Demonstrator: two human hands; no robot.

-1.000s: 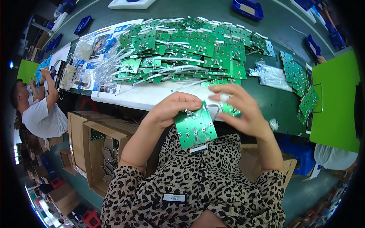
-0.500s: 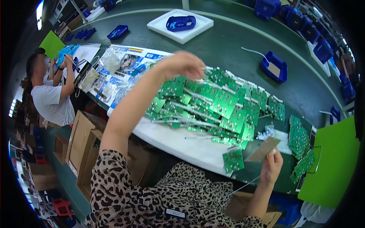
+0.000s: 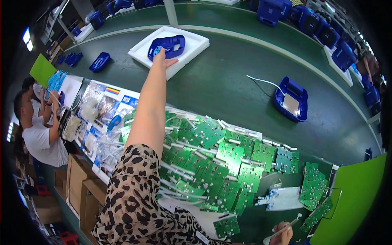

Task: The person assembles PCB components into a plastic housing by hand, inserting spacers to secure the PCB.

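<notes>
My left arm stretches far across the table. At its end, my left hand overlaps the near rim of a blue plastic shell, thumb spread away from the fingers; whether it touches the shell I cannot tell. That shell lies in a white foam tray. Low at the right, my right hand is closed on a circuit board seen nearly edge-on. A small white connector shows beside that hand. Many green circuit boards with white cables cover the table between my hands.
Another blue shell with a white cable lies on the green belt. A green panel stands at the right. Cardboard boxes stand lower left, and a co-worker in a white shirt works at the far left.
My left hand has moved from above the boards, away from me, to the blue shell in the foam tray. My right hand has dropped lower, its board turned nearly edge-on. The whole view has shifted.
</notes>
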